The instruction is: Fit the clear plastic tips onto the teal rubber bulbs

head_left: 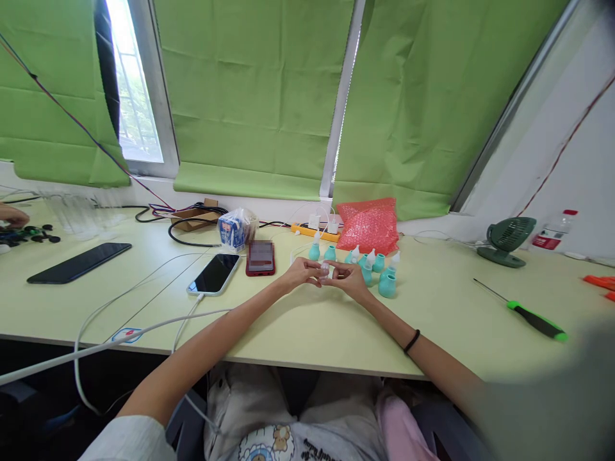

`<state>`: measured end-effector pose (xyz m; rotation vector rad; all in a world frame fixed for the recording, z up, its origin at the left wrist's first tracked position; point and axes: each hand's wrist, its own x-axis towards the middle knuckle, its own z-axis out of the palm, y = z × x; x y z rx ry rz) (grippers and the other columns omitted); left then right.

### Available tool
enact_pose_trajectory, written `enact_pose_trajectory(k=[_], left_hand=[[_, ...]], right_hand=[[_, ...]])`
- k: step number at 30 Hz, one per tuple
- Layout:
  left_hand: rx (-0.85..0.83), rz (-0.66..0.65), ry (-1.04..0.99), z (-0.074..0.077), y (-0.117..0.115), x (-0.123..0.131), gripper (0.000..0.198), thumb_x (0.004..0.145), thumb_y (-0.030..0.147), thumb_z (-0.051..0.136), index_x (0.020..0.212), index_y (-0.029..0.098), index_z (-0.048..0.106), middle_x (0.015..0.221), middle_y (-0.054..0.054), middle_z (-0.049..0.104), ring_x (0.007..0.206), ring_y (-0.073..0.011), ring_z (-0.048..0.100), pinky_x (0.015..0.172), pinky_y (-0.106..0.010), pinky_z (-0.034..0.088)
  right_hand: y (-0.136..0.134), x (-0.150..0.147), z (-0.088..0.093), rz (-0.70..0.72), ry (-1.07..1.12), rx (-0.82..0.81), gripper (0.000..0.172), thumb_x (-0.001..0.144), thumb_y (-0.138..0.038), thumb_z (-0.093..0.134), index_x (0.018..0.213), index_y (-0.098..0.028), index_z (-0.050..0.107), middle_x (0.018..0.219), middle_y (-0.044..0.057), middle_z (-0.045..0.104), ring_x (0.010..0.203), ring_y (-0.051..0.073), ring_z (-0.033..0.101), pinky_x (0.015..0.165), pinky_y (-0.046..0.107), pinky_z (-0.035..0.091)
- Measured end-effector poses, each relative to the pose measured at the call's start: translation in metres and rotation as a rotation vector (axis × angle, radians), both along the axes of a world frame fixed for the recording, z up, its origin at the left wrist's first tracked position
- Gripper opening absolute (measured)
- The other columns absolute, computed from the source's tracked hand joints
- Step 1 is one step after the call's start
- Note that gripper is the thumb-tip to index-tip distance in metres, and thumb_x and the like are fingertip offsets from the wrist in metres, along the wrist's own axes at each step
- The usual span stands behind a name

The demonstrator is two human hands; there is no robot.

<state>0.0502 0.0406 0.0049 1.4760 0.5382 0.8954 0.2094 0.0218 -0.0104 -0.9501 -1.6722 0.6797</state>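
Both of my hands meet over the table around a small clear piece (324, 270). The fingers of my left hand (303, 273) are closed on its left side, and those of my right hand (350, 280) pinch it from the right. Just behind and to the right of my hands stand several small teal bottles (387, 285), some with white pointed tips. One teal bottle with a white tip (314, 249) stands behind my left fingers. The lower part of the clear piece is partly hidden by my fingers.
A red bubble-wrap bag (368, 225) and an orange power strip (314, 233) lie behind the bottles. Phones (214, 274) with a white cable lie left. A screwdriver (537, 320) and green fan (509, 237) are right. Another person's hand (13, 216) shows far left.
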Motion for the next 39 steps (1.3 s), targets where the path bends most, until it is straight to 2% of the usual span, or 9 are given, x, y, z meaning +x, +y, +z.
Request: enact_pose_trajectory(k=[5,10,13,15,20,25,28,33,39], left_hand=[[0.005,0.005,-0.001,0.003,-0.001,0.0,0.021,0.056,0.021,0.069,0.069,0.005,0.065,0.063,-0.006,0.06,0.056,-0.0114,0.054,0.054,-0.025,0.046],[-0.002,0.027,-0.01,0.003,0.001,-0.003,0.026,0.058,0.022,0.068,0.076,0.006,0.062,0.07,-0.008,0.063,0.063,-0.0132,0.058,0.062,-0.028,0.048],[-0.013,0.037,-0.005,0.002,0.004,-0.004,0.037,0.055,0.021,0.071,0.088,0.008,0.058,0.073,-0.01,0.064,0.066,-0.0147,0.059,0.062,-0.03,0.049],[-0.013,0.045,-0.002,0.001,0.005,-0.004,0.043,0.052,0.019,0.073,0.09,0.01,0.055,0.076,-0.01,0.065,0.067,-0.0148,0.059,0.062,-0.031,0.049],[0.025,0.051,0.031,0.002,0.004,-0.001,0.042,0.048,0.02,0.075,0.082,0.006,0.055,0.071,-0.01,0.064,0.06,-0.0131,0.059,0.06,-0.029,0.048],[0.056,0.004,0.1,0.004,0.002,-0.001,0.04,0.051,0.023,0.073,0.081,0.004,0.056,0.062,-0.008,0.062,0.05,-0.011,0.055,0.054,-0.028,0.048],[0.062,-0.04,0.128,0.003,0.003,-0.002,0.036,0.057,0.027,0.069,0.083,0.005,0.059,0.063,-0.005,0.06,0.054,-0.0091,0.052,0.055,-0.027,0.048],[0.062,-0.08,0.139,0.001,0.005,-0.003,0.038,0.066,0.038,0.06,0.092,0.01,0.057,0.061,0.0,0.053,0.055,-0.0072,0.048,0.05,-0.025,0.048],[0.058,-0.057,0.124,-0.001,0.008,-0.003,0.043,0.056,0.032,0.07,0.089,0.009,0.055,0.065,-0.003,0.056,0.056,-0.008,0.051,0.054,-0.027,0.048]], right_hand=[[-0.005,-0.002,0.006,-0.023,-0.08,0.045,0.054,0.05,-0.037,0.07,0.098,-0.013,0.062,0.045,-0.007,0.039,0.042,0.006,0.033,0.041,0.021,0.031],[-0.02,0.014,0.036,-0.044,-0.29,0.154,0.059,0.049,-0.036,0.071,0.104,-0.02,0.058,0.049,-0.003,0.054,0.043,0.009,0.041,0.046,0.023,0.037],[-0.032,0.039,0.059,-0.294,-0.389,0.345,0.033,0.057,-0.041,0.065,0.083,-0.019,0.067,0.05,0.001,0.057,0.046,0.012,0.047,0.05,0.026,0.04],[-0.041,0.061,0.07,-0.54,-0.41,0.389,0.029,0.062,-0.046,0.058,0.062,-0.017,0.065,0.05,0.003,0.057,0.045,0.012,0.048,0.048,0.026,0.039],[-0.054,0.107,0.06,-0.878,-0.886,0.061,0.048,0.058,-0.062,0.05,0.043,-0.017,0.056,0.048,0.007,0.056,0.05,0.02,0.053,0.046,0.028,0.033],[-0.046,0.113,0.027,-0.848,-0.982,-0.17,0.051,0.057,-0.065,0.047,0.062,-0.017,0.063,0.061,0.011,0.06,0.063,0.025,0.056,0.046,0.027,0.032],[-0.04,0.104,0.02,-0.808,-0.923,-0.122,0.04,0.06,-0.055,0.05,0.071,-0.019,0.061,0.065,0.007,0.061,0.066,0.022,0.056,0.047,0.025,0.032],[-0.041,0.099,0.017,-0.766,-0.933,-0.044,0.026,0.06,-0.046,0.051,0.061,-0.02,0.049,0.062,0.002,0.056,0.057,0.016,0.051,0.045,0.022,0.029],[-0.047,0.092,0.017,-0.643,-0.763,0.212,0.021,0.061,-0.036,0.051,0.059,-0.02,0.039,0.055,-0.001,0.048,0.051,0.012,0.046,0.05,0.023,0.033]])
